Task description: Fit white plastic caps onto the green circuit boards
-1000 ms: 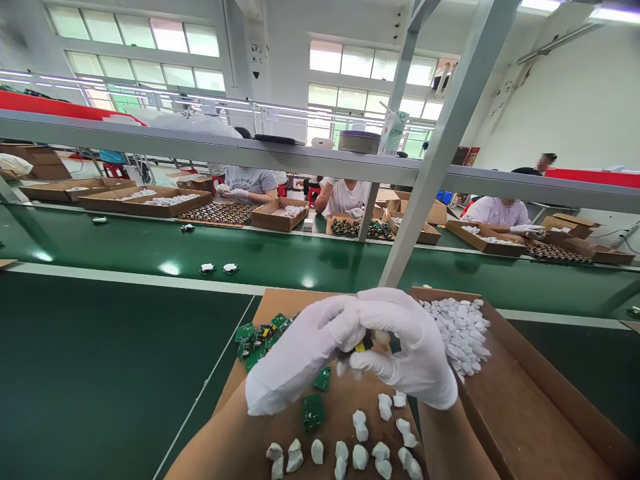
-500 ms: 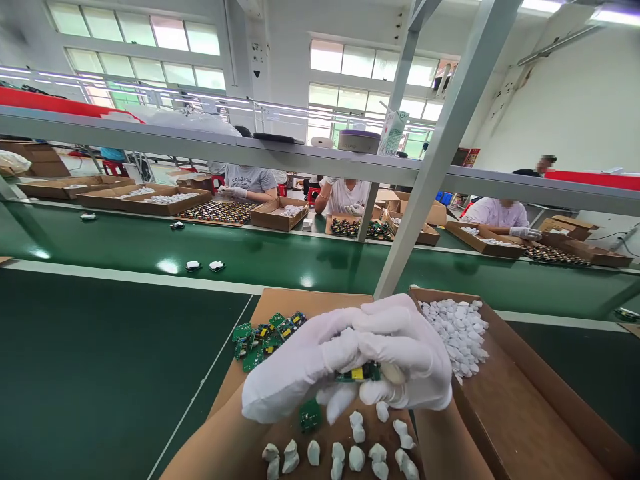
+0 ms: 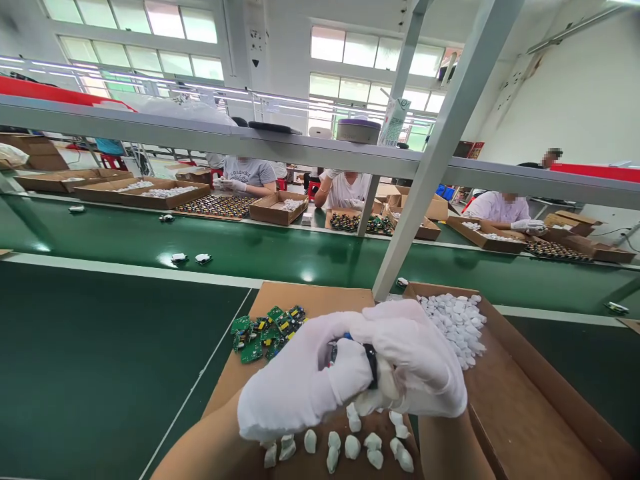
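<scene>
Two bare forearms (image 3: 195,437) come up from the lower edge into white gloves. The left hand (image 3: 303,383) grips a small circuit board (image 3: 371,367), thumb pressed along the near side, and the right hand (image 3: 423,363) curls its fingers over the other end — both closed on the same piece, held above the work surface. Much of the board is hidden; the whitish shape by the right thumb may be a lump or just a gloved fingertip.

Under the hands, white lumps (image 3: 353,447) lie in loose rows on a cardboard sheet (image 3: 315,298). Beyond the left hand, on the same sheet, sits a heap of green boards (image 3: 267,333) with yellow parts. To the right, a shallow cardboard box (image 3: 545,393) carries a pile of white pieces (image 3: 453,327) toward its far end.

Past these runs a glossy green belt (image 3: 270,243) with a few white-topped boards (image 3: 203,259) on it. A grey shelf (image 3: 300,155) crosses above, bearing a purple-lidded tin (image 3: 358,132). Across the belt — behind more boxes — co-workers (image 3: 251,175) sit, and tall windows (image 3: 360,50) fill the back wall.
</scene>
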`<state>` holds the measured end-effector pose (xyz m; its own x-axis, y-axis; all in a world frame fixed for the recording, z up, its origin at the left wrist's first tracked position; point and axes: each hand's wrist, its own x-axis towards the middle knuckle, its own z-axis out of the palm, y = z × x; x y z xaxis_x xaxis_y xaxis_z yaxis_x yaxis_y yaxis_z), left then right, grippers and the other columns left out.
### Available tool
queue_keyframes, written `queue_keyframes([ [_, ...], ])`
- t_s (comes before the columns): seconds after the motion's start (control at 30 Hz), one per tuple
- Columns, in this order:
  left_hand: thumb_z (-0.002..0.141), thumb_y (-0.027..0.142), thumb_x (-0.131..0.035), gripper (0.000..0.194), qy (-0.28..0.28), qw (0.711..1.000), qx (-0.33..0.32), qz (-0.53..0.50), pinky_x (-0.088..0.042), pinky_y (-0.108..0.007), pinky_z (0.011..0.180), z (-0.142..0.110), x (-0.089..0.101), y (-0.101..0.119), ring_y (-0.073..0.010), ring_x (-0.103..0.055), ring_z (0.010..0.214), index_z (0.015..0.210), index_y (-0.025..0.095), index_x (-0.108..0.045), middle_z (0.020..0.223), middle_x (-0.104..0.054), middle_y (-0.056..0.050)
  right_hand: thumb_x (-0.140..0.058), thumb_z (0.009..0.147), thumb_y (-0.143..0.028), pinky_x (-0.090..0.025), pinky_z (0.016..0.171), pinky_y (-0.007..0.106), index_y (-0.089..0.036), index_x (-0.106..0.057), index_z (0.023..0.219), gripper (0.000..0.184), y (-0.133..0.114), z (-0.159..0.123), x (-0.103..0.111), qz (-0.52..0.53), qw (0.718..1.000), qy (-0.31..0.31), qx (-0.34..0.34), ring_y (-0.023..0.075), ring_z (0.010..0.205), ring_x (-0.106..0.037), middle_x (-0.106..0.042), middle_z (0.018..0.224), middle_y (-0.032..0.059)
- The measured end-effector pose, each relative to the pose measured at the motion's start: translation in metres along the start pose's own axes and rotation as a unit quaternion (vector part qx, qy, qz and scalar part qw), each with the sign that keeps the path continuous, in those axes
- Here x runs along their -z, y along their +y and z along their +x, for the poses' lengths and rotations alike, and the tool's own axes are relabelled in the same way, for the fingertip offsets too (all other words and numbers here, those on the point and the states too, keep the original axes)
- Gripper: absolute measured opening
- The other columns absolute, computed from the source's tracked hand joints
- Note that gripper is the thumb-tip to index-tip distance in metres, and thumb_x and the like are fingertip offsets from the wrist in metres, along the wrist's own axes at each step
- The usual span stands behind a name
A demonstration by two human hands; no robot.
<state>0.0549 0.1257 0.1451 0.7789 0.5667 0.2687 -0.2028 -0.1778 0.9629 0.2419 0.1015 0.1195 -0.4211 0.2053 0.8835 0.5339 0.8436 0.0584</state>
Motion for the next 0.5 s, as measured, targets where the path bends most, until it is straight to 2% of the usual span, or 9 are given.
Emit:
queue_keyframes([
  [0.07,0.094,0.039,-0.054,0.027,0.021,0.999,-0.023,0.04,-0.04,-0.028,0.065,0.0,0.001,0.004,-0.0149,-0.045,0.069,0.077,0.018,-0.054,0.078,-0.053,-0.003,-0.073,0.093,-0.031,-0.064,0.087,0.041,-0.025,-0.031,0.158,0.078,0.0,0.002,0.003,0.02,1.0,-0.013,-0.001,0.024,0.102,-0.074,-0.077,0.108,0.0075],
  [0.17,0.09,0.031,-0.055,0.018,-0.04,0.999,-0.017,0.005,-0.04,-0.03,0.071,0.0,0.005,0.007,-0.0166,-0.043,0.076,0.078,0.02,-0.048,0.086,-0.051,-0.003,-0.069,0.096,-0.036,-0.064,0.084,0.041,-0.034,-0.028,0.157,0.074,-0.002,0.008,0.007,0.063,0.997,-0.042,-0.034,0.0201,0.082,-0.074,-0.077,0.092,0.001],
  [0.23,0.087,0.028,-0.058,0.015,-0.071,0.997,-0.014,-0.018,-0.04,-0.03,0.073,0.0,0.007,0.006,-0.017,-0.044,0.079,0.08,0.02,-0.047,0.088,-0.05,-0.002,-0.068,0.096,-0.031,-0.064,0.079,0.038,-0.037,-0.038,0.149,0.061,-0.004,0.016,0.01,0.059,0.996,-0.063,-0.028,0.0194,0.081,-0.073,-0.075,0.093,0.0009],
  [0.3,0.086,0.023,-0.059,0.009,-0.059,0.998,-0.018,0.003,-0.041,-0.031,0.079,-0.002,0.007,0.005,-0.0177,-0.045,0.084,0.083,0.02,-0.051,0.092,-0.051,-0.002,-0.068,0.095,-0.022,-0.062,0.072,0.033,-0.034,-0.051,0.136,0.046,-0.005,0.023,0.013,0.051,0.993,-0.105,-0.008,0.0191,0.082,-0.073,-0.073,0.096,0.0025],
  [0.37,0.086,0.018,-0.06,0.006,-0.04,0.998,-0.014,0.043,-0.041,-0.031,0.082,-0.004,0.005,0.004,-0.0171,-0.046,0.082,0.089,0.019,-0.055,0.091,-0.053,-0.001,-0.067,0.094,-0.018,-0.061,0.067,0.029,-0.029,-0.057,0.125,0.034,-0.006,0.026,0.016,0.043,0.989,-0.14,0.018,0.0181,0.078,-0.071,-0.072,0.09,0.0018],
  [0.43,0.085,0.015,-0.062,0.011,-0.024,0.997,-0.008,0.077,-0.041,-0.03,0.081,-0.006,0.003,0.006,-0.0163,-0.046,0.08,0.093,0.02,-0.056,0.087,-0.052,0.001,-0.067,0.095,-0.019,-0.063,0.073,0.03,-0.024,-0.06,0.122,0.029,-0.005,0.022,0.016,0.011,0.991,-0.132,0.035,0.0197,0.084,-0.071,-0.073,0.087,0.0024],
  [0.5,0.086,0.014,-0.06,0.011,-0.01,0.996,-0.01,0.093,-0.041,-0.029,0.079,-0.007,0.003,0.009,-0.0165,-0.046,0.081,0.095,0.021,-0.056,0.087,-0.052,0.001,-0.068,0.094,-0.02,-0.063,0.087,0.035,-0.02,-0.059,0.127,0.034,-0.005,0.012,0.014,-0.021,0.995,-0.09,0.04,0.0232,0.102,-0.071,-0.075,0.096,0.0062],
])
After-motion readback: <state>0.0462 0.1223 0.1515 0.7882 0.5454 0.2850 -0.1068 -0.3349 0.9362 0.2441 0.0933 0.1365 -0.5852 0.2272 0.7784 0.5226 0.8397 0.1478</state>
